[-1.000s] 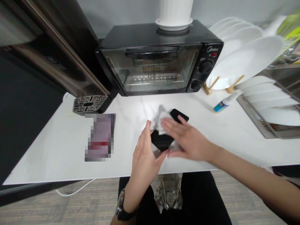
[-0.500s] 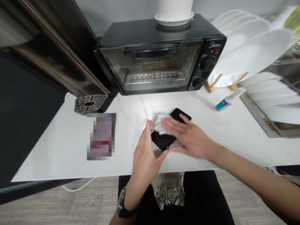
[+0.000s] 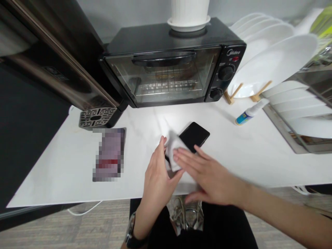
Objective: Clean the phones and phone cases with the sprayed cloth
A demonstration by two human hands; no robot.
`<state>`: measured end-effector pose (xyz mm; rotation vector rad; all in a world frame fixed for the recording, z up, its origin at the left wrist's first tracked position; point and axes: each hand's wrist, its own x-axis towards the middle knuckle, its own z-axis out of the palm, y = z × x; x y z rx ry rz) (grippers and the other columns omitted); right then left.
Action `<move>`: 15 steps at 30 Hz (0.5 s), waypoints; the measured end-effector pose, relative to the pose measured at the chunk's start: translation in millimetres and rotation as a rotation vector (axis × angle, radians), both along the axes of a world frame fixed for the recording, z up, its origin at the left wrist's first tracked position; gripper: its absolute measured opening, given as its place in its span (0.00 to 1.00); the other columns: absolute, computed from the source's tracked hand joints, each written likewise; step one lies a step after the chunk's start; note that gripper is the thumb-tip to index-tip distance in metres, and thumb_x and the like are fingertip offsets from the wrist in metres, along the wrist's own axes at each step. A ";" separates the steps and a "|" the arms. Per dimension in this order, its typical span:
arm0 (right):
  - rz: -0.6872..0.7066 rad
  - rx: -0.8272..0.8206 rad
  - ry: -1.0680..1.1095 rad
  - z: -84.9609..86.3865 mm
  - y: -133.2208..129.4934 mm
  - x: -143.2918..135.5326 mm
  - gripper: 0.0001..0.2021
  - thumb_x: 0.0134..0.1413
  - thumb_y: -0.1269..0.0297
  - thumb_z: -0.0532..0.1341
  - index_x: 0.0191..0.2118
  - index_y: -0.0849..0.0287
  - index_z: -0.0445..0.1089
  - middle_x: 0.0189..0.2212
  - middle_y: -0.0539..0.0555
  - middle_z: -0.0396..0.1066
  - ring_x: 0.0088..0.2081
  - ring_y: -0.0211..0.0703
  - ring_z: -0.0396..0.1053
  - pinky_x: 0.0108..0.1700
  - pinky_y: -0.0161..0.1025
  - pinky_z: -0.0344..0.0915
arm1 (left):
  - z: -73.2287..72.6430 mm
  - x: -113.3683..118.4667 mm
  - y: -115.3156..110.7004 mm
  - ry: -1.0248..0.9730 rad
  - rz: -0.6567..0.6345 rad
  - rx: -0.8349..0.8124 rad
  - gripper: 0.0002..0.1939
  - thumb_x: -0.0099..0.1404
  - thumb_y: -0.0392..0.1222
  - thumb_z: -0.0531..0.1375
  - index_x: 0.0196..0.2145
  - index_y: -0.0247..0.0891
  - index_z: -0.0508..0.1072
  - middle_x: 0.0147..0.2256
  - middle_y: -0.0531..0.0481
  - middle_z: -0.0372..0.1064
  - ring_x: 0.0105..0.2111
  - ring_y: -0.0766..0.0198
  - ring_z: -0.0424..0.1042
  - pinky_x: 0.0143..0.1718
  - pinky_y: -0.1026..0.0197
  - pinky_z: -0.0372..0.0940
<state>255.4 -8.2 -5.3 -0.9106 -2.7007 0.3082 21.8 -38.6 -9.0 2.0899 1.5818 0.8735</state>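
Note:
A black phone (image 3: 195, 135) lies flat and slanted on the white table. Over its lower left end is a light grey cloth (image 3: 174, 149). My right hand (image 3: 207, 169) presses its fingers on the cloth, thumb stretched apart below. My left hand (image 3: 159, 173) is braced at the phone's lower left end, thumb and fingers either side of that corner, which the cloth partly hides. A spray bottle (image 3: 250, 112) with a blue label lies to the right of the phone.
A black toaster oven (image 3: 166, 77) stands behind, with a white pot (image 3: 190, 12) on top. White plates (image 3: 275, 62) stand in racks at right. A pixelated purple object (image 3: 110, 152) and a drip tray (image 3: 97, 117) are at left.
My right hand has moved the cloth down and left along the phone, uncovering its upper right part. My right thumb has left the phone's lower edge. The view has shifted slightly.

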 end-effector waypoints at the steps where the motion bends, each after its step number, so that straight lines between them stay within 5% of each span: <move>1: 0.043 -0.023 -0.010 0.3 -1.6 -1.0 0.53 0.65 0.29 0.51 0.79 0.63 0.33 0.77 0.61 0.46 0.78 0.51 0.46 0.78 0.59 0.48 | -0.3 -0.3 0.3 0.003 -0.003 0.001 0.58 0.66 0.42 0.70 0.78 0.49 0.35 0.73 0.35 0.55 0.67 0.44 0.67 0.66 0.37 0.66; 6: -0.231 0.092 -0.003 -0.4 3.8 2.0 0.47 0.68 0.33 0.51 0.79 0.62 0.40 0.76 0.64 0.50 0.77 0.58 0.48 0.77 0.69 0.42 | -0.5 -0.8 1.0 -0.007 -0.015 0.000 0.60 0.64 0.42 0.72 0.78 0.51 0.34 0.73 0.36 0.55 0.66 0.46 0.68 0.67 0.39 0.66; 10: 0.059 -0.030 -0.001 0.4 3.1 -1.6 0.50 0.66 0.29 0.51 0.79 0.62 0.39 0.77 0.60 0.47 0.78 0.50 0.47 0.79 0.58 0.42 | -0.6 -1.4 1.4 -0.010 -0.026 0.003 0.60 0.65 0.42 0.72 0.78 0.51 0.35 0.73 0.35 0.55 0.68 0.44 0.65 0.67 0.37 0.66; 15: -0.252 0.066 0.022 0.7 5.4 -7.0 0.47 0.67 0.32 0.52 0.78 0.63 0.46 0.75 0.66 0.52 0.77 0.59 0.50 0.77 0.68 0.42 | 0.0 -1.5 1.8 -0.013 -0.008 -0.010 0.64 0.61 0.44 0.75 0.78 0.54 0.35 0.72 0.35 0.57 0.65 0.44 0.70 0.64 0.36 0.68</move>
